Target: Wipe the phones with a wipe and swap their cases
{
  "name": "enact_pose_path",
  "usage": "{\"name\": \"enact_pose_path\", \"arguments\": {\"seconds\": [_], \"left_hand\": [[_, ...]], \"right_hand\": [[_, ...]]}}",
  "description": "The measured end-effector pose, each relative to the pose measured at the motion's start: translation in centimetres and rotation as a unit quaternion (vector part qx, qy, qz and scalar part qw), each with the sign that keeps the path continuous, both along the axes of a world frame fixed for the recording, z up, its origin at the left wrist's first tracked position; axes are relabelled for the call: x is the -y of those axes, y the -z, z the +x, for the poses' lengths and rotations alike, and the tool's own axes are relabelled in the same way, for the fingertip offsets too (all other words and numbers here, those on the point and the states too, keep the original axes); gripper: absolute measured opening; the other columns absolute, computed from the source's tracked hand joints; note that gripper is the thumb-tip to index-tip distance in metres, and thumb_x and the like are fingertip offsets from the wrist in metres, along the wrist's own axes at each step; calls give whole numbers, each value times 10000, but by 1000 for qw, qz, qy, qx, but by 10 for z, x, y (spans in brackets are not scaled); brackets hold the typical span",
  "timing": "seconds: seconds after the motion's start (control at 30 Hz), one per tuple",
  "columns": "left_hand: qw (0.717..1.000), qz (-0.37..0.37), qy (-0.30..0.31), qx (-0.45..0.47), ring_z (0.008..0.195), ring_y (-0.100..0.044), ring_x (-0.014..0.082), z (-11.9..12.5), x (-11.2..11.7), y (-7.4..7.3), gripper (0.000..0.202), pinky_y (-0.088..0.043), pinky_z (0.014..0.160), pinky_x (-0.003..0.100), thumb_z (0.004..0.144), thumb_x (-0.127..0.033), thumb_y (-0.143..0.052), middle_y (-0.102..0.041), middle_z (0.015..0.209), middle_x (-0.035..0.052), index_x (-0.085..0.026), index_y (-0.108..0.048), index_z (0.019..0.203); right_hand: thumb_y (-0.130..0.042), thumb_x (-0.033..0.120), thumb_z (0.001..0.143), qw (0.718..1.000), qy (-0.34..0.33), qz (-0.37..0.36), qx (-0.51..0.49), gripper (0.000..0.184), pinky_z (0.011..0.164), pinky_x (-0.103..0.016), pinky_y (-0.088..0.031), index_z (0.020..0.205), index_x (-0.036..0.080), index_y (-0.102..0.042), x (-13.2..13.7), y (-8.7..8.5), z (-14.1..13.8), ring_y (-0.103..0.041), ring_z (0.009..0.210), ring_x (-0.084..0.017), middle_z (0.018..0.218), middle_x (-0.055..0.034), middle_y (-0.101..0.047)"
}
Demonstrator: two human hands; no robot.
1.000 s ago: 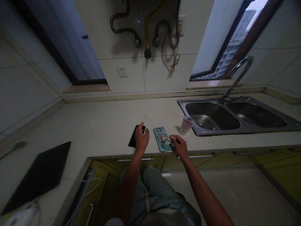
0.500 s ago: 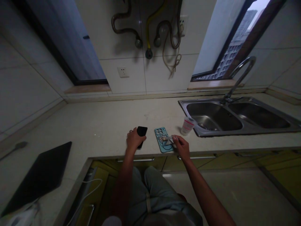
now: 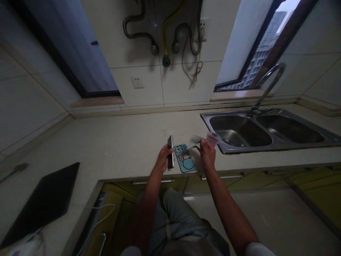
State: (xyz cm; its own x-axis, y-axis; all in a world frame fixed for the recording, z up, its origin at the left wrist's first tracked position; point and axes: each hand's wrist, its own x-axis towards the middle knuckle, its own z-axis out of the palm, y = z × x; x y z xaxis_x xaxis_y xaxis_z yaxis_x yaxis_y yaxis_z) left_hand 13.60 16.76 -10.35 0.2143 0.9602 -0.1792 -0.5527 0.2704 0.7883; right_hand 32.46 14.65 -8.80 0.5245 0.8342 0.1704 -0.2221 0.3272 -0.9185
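My left hand [image 3: 162, 158] is closed around a dark smartphone [image 3: 170, 153], held up on edge over the counter. Right beside it lies a blue phone case [image 3: 185, 161] with a cartoon figure and camera cut-outs, flat near the counter's front edge. My right hand [image 3: 207, 153], to the right of the case, pinches a thin, pale, floppy sheet [image 3: 196, 139] that trails left above the case's upper end. What the sheet is made of I cannot make out. A clear plastic cup [image 3: 213, 138] with a red band stands just behind my right hand, partly covered by it.
A double steel sink [image 3: 241, 150] with a curved faucet [image 3: 271, 80] is set in the counter [image 3: 128, 142] to the right. On the left lie a black flat panel [image 3: 45, 199] and a white cable [image 3: 102, 218]. Hoses [image 3: 165, 32] hang on the wall ahead.
The phone has been turned from lying nearly flat to on edge and brought right, next to the case. My right hand has lifted the pale sheet off the case, up and toward the cup.
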Motion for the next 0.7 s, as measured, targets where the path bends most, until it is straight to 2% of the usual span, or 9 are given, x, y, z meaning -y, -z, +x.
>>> {"name": "enact_pose_path", "arguments": {"seconds": [0.07,0.13,0.2,0.3,0.37,0.43,0.57,0.7], "left_hand": [[994,-24,45,101,556,-565,126,8,-2,4,463,-428,522,241,597,-357,-753,-651,728,1,-175,-624,1002],[982,-45,76,169,673,-651,204,13,-6,8,495,-491,569,294,625,-436,-664,-698,808,75,-139,-642,1021],[976,-67,86,191,788,-694,268,15,-10,11,481,-540,658,352,645,-424,-612,-722,849,116,-117,-656,1013],[971,-102,64,205,913,-708,301,15,-16,13,397,-558,787,395,680,-349,-589,-742,881,116,-123,-669,996],[967,-115,36,223,986,-700,299,16,-18,13,365,-547,870,407,741,-348,-573,-750,920,108,-135,-676,1019],[962,-114,27,245,1063,-681,290,18,-17,10,407,-522,947,417,838,-424,-525,-748,996,111,-142,-673,1090],[956,-105,54,269,1203,-616,295,22,-14,6,694,-462,1047,456,930,-638,-326,-690,1203,163,-119,-587,1310],[955,-94,43,280,1307,-536,307,20,-17,13,763,-411,1100,476,935,-652,-317,-602,1350,197,-91,-474,1429]], "right_hand": [[-626,549,854,996,-14,22,87,397,672,-262,-495,802,161,-691,-7,-13,-13,-574,678,-132,724,5,-645],[-573,521,903,985,-38,43,165,389,785,-315,-529,951,170,-733,-13,-20,-26,-650,835,-180,899,-46,-728],[-541,488,933,968,-55,60,239,392,924,-381,-523,1104,187,-725,-20,-21,-38,-666,1038,-224,1119,-85,-735],[-494,420,974,932,-50,90,348,374,1068,-437,-455,1185,195,-704,-31,-14,-51,-605,1231,-237,1300,-110,-667],[-461,372,996,898,-58,100,425,363,1104,-446,-429,1211,194,-692,-36,-7,-57,-560,1297,-233,1375,-121,-613],[-459,323,999,848,-95,101,511,354,1127,-461,-407,1236,178,-678,-35,1,-65,-505,1354,-244,1429,-140,-561],[-507,247,974,743,-137,107,646,425,1172,-530,-325,1376,122,-563,-17,19,-80,-344,1460,-290,1512,-195,-445],[-528,304,975,683,-164,148,696,576,1184,-553,-292,1484,67,-400,13,36,-81,-219,1505,-309,1567,-233,-329]]}}
